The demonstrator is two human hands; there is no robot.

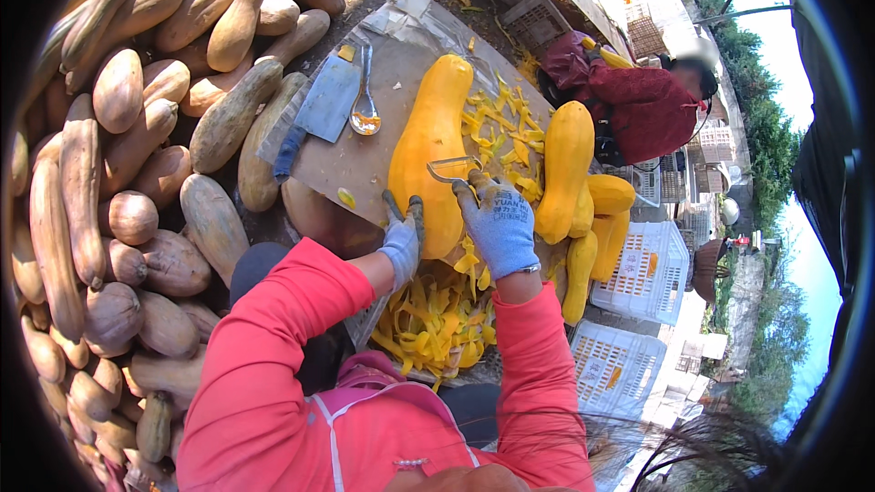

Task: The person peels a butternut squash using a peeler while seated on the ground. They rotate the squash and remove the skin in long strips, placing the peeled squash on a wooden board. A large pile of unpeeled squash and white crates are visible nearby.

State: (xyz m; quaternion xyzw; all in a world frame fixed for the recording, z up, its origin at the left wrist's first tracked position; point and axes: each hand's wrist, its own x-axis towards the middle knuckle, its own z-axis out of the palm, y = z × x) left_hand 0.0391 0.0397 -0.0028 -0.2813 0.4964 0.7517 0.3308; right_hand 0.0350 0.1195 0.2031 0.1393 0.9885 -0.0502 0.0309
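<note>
A long peeled squash (431, 143), smooth and bright orange-yellow, lies on a board (342, 171) in front of me. My left hand (405, 236), in a grey-blue work glove, rests with its fingers against the squash's near end. In my gloved right hand (495, 212) is a metal peeler (454, 167), its blade frame over the squash's right side. Yellow peelings (509, 130) are scattered to the right of the squash. More peelings (437, 321) fill a container below my wrists. A cleaver (330, 97) and a metal spoon (366, 99) with orange pulp lie left of the squash.
Unpeeled tan squashes (137, 219) are heaped at the left. Several peeled squashes (567, 171) stand close on the right, beside white plastic crates (639, 273). Another person (636, 106) in dark red sits at the upper right, near grey crates (540, 17).
</note>
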